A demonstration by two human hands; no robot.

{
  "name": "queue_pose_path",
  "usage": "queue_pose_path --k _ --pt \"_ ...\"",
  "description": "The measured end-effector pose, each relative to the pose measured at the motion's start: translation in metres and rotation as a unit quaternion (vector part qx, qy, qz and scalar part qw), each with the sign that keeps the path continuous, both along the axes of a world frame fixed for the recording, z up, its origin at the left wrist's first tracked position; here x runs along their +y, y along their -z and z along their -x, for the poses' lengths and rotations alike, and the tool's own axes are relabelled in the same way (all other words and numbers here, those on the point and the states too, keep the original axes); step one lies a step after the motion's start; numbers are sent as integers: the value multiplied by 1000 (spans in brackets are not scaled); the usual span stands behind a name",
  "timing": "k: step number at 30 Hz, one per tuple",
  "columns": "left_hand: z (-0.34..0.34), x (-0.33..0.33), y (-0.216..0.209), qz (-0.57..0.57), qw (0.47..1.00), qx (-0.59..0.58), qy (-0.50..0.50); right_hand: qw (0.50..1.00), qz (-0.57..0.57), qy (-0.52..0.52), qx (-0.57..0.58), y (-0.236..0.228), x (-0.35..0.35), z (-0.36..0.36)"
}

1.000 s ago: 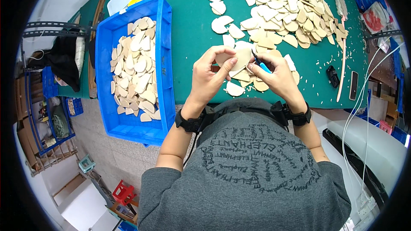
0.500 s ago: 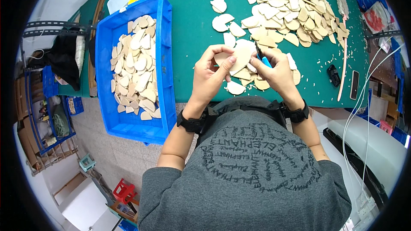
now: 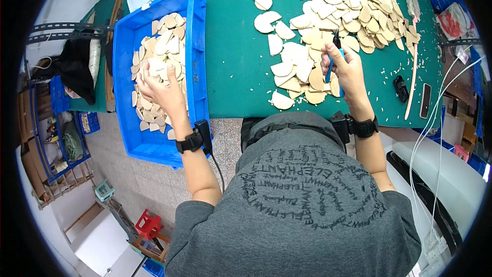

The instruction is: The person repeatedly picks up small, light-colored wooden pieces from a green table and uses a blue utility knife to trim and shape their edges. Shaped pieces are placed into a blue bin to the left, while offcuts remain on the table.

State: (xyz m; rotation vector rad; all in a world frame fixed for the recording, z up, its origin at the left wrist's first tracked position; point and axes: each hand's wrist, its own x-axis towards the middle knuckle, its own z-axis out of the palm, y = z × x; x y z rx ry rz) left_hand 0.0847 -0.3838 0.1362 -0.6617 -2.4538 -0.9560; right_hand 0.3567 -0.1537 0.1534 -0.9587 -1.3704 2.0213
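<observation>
Over the blue plastic bin (image 3: 197,56), my left hand (image 3: 160,92) reaches down with thumb and fingers spread apart. A pale flat wooden-looking piece (image 3: 161,68) lies between its fingertips, among the other pieces in the bin; whether the fingers still touch it is hard to see. My right hand (image 3: 347,69) is closed around blue-handled cutting pliers (image 3: 329,66), their dark jaws pointing away from me. Below that hand, at the table's near edge, is a small group of rounded, flat tan pieces (image 3: 293,59).
A large heap of similar pieces (image 3: 353,5) covers the far right of the green table (image 3: 230,56). Small chips are scattered to the right, near a pink-handled brush (image 3: 411,61), a black clip-like object (image 3: 400,89) and a phone (image 3: 425,100). White cables (image 3: 435,118) hang at the right.
My left hand has moved left from the table to the bin, taking the round piece away from the pliers. My right hand has shifted slightly right, still with the pliers.
</observation>
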Motion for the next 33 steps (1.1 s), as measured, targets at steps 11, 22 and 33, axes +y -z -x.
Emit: queue_pose_path --k 11,22,33 --pt "-107 108 115 290 853 -200 386 992 -75 -24 -98 11 -11 -9" --pt "-108 84 3 -259 590 -685 340 970 -167 -121 -127 5 -34 -2" --pt "-125 82 -28 -276 627 -634 359 964 -223 -118 -90 -11 -40 10"
